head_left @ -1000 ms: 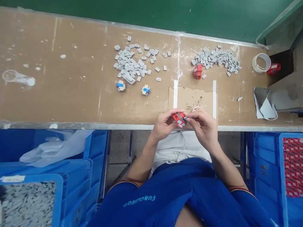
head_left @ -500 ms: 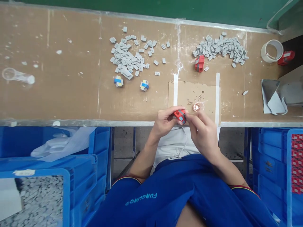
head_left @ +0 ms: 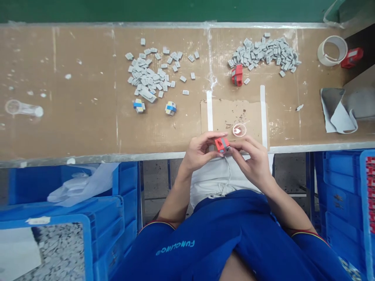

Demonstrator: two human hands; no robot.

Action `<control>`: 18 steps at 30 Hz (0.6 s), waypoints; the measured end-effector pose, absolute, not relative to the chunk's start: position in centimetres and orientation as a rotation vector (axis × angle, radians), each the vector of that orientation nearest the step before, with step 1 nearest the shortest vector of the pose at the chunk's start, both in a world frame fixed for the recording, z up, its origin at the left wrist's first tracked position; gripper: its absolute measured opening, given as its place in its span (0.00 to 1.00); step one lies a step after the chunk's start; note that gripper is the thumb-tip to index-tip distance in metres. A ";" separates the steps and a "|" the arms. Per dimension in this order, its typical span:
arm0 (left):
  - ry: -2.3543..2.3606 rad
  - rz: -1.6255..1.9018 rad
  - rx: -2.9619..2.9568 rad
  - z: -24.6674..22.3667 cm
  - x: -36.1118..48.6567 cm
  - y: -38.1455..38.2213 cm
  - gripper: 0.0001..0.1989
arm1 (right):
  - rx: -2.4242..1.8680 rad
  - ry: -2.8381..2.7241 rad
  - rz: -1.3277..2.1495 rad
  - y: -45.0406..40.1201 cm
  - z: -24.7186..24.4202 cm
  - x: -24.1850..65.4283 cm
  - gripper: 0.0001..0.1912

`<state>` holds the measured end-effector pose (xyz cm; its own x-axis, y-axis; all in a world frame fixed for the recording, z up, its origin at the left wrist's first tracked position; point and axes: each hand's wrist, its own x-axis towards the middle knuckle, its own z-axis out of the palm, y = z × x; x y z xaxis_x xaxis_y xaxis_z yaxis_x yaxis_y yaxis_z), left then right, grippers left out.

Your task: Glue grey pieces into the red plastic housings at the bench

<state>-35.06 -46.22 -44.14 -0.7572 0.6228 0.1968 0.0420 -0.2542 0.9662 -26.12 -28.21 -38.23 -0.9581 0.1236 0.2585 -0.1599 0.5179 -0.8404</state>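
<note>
Between my two hands, over the table's front edge, is a small red plastic block (head_left: 222, 144) with a grey band around it. My left hand (head_left: 201, 150) grips its left side between thumb and fingers. The fingertips of my right hand (head_left: 249, 156) pinch at its right side; whether they also hold a small piece is hidden. Just beyond lies a small round clear dish (head_left: 239, 130) on a cardboard sheet (head_left: 252, 113) taped down with white strips. A similar red block (head_left: 237, 75) stands farther back, beside a heap of light grey tiles (head_left: 265, 52).
Another grey tile pile (head_left: 149, 74) lies left of centre, near two white-and-blue blocks (head_left: 170, 108). A tape roll (head_left: 332, 50) and folded paper (head_left: 336, 111) sit at the right. Blue crates (head_left: 107, 218) flank me below the table edge.
The camera view has shifted slightly. The red block has turned in my hands, showing more of its red face. My left fingers have spread a little around it.
</note>
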 end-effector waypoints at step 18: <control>1.819 1.930 0.919 -44.0 -34.9 -46.6 0.20 | 0.010 -2.486 1.273 -28.9 -39.3 -26.1 0.06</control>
<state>-34.90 -46.61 -43.96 -0.7359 0.6387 0.2249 0.1870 -0.1276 0.9740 -26.11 -28.92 -39.30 -0.9399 0.1497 0.3069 -0.1615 0.5969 -0.7859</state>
